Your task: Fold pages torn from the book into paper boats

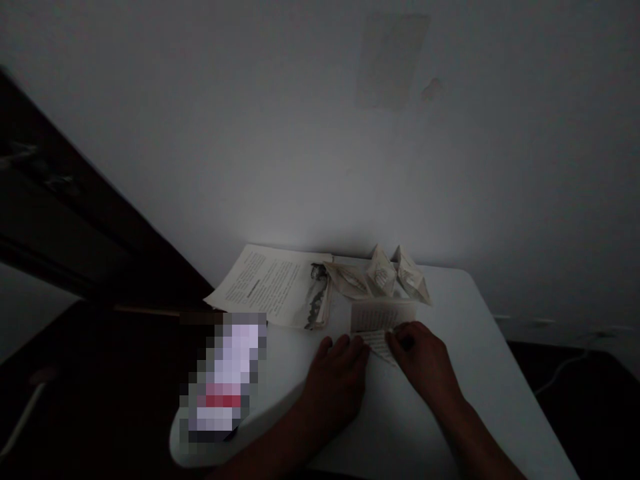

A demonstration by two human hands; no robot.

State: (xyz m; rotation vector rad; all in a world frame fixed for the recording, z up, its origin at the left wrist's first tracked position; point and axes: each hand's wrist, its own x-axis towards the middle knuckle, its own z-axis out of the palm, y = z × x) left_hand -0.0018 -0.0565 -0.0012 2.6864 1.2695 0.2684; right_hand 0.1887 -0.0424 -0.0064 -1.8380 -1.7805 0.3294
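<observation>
A sheet of printed paper, partly folded, lies on the white table. Its upper part stands up as a pale strip, and the part nearer me tapers toward a point. My right hand pinches the right side of the fold between thumb and fingers. Flat on the table, my left hand has its fingers spread, with the fingertips touching the paper's left edge. Just behind the sheet are several folded paper boats, two of them upright and one lower, flatter boat to their left.
An open printed booklet lies at the back left of the white table. A blurred-out phone-shaped object is at the left edge. The wall rises behind; a white cable hangs at the right.
</observation>
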